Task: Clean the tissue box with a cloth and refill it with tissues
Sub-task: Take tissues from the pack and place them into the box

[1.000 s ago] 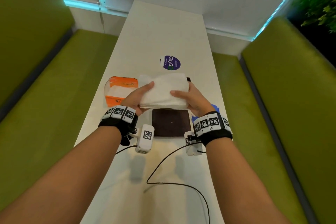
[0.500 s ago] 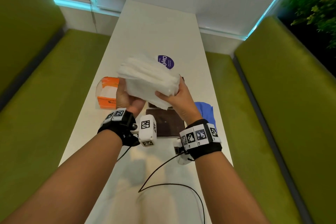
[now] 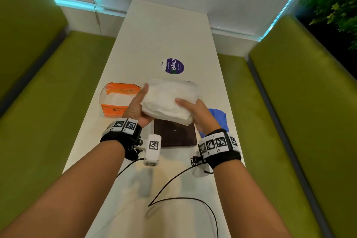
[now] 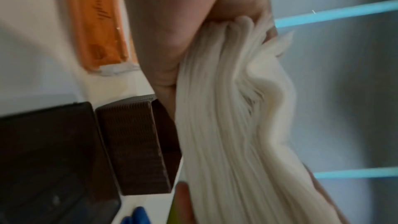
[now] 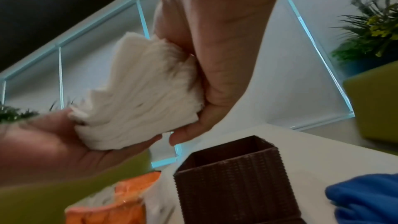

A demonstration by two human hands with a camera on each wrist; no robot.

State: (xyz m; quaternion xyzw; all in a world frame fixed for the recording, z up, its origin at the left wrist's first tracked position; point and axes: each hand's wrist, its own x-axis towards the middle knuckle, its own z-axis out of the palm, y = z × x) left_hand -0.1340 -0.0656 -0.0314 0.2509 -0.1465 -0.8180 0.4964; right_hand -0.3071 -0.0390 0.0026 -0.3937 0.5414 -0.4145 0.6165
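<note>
Cables [image 3: 173, 195] trail across the white table [image 3: 166, 31] nearest the person, running up to the marker-tagged wristbands on both forearms. Beyond them lies the dark brown lid [image 3: 174, 134], flat on the table, with the brown ribbed tissue box [image 5: 234, 181] just behind it; in the right wrist view the box stands upright with its top open, and from the head view it is almost wholly hidden under the tissues. Directly above the box, lifted clear of it, is the white stack of tissues [image 3: 170, 100], held level between both hands. The left hand [image 3: 138, 105] cups the stack's left end, palm underneath and thumb stretched up along the side; its other fingers are hidden beneath the paper. The right hand [image 3: 197, 112] grips the stack's right end, thumb laid on top and fingers curled under, as the right wrist view shows. In the left wrist view the layered edges of the tissues bow and fan out. To the right of the box a crumpled blue cloth [image 3: 219, 120] lies on the table. To the left of the box sits an opened orange tissue pack [image 3: 117, 99] with white tissues showing inside. Farther back than the box, a round purple sticker [image 3: 173, 66] marks the tabletop. Green upholstered benches [image 3: 301, 121] flank the table on both sides.
</note>
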